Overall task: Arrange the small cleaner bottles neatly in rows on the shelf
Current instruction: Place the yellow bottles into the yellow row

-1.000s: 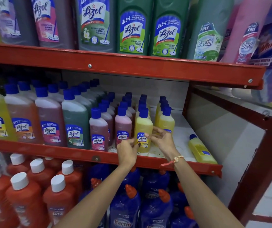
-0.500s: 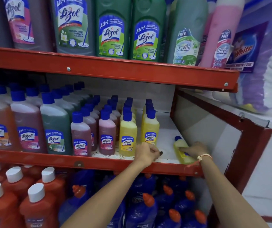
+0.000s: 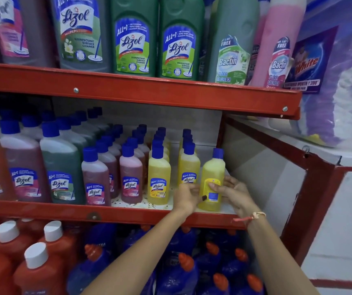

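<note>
Yellow liquid fills the small blue-capped plastic cleaner bottle (image 3: 212,182) that a person steadies upright at the front right of the red metal middle shelf (image 3: 128,213), its back label facing outward. It stands just right of the front bottle of the right-hand yellow row (image 3: 188,165), close to that bottle but whether touching it cannot be told.

The risk from here looks twofold. A push too far leftward could knock the neighbouring yellow row and topple its bottles backward. The bottle also sits near the shelf's front lip, so a clumsy release might tip it off onto the blue bottles with orange caps (image 3: 183,271) on the shelf below. Left as it faces, its label would not match the rest of the row.

Left hand (image 3: 186,198) is curled loosely against the bottle's lower left side, thumb on its front. Right hand (image 3: 235,193) wraps the right side, fingers (image 3: 215,186) partly bent across the label, gripping the bottle.
</note>
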A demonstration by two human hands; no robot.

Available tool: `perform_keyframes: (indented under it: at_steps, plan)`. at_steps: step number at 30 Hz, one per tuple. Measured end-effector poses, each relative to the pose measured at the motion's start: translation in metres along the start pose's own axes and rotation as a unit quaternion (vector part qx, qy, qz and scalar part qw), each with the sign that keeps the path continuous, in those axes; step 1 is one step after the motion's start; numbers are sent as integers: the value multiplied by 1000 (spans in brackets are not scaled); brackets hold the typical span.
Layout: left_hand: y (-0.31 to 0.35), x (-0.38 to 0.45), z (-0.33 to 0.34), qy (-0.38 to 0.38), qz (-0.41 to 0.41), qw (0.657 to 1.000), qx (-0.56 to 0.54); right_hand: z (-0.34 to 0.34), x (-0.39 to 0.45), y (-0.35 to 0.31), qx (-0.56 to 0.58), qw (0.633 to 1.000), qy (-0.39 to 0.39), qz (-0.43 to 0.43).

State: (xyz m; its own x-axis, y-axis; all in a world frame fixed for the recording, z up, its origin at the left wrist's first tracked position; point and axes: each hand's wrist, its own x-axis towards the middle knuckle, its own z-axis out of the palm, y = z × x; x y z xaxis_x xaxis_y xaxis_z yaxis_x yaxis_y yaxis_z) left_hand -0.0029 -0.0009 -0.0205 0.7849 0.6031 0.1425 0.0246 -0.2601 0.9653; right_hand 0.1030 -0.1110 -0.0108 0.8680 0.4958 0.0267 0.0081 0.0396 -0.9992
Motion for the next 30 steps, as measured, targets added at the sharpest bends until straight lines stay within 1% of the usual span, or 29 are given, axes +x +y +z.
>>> perform_keyframes:
  at_steps: [3,5,8,10,12,15,17,18,19,22,25,28,30]
  plan:
    - [-4,-5,-14,37,34,998,32,11,-6,8,-28,997,-26,-66]
    - [-7,-8,-20,44,44,997,42,13,-6,13,-46,995,-38,-79]
    - [-9,-13,-23,56,41,997,19,13,-9,16,-53,995,-17,-85]
    - [-10,-15,-26,69,40,997,24,18,-15,17,-80,992,22,-94]
    - [-13,-15,-28,71,37,996,29,31,-24,19,-126,983,86,-107]
    - [-15,-12,-27,68,13,998,3,55,-35,26,-200,948,201,-145]
    - [-13,-13,-28,59,-14,998,-27,65,-38,29,-214,934,234,-162]
    - [-13,-13,-29,53,-24,998,-34,67,-38,29,-207,937,230,-159]
    - [-13,-12,-30,48,-28,998,-37,66,-38,28,-194,947,207,-152]
    - [-12,-13,-31,36,-16,999,-29,60,-39,22,-147,976,91,-133]
    - [-12,-12,-31,33,-4,999,-13,50,-36,17,-124,982,10,-138]
    - [-13,-12,-31,35,8,999,6,38,-28,11,-92,987,-43,-122]
    - [-14,-13,-32,41,10,999,7,34,-24,10,-88,985,-67,-133]
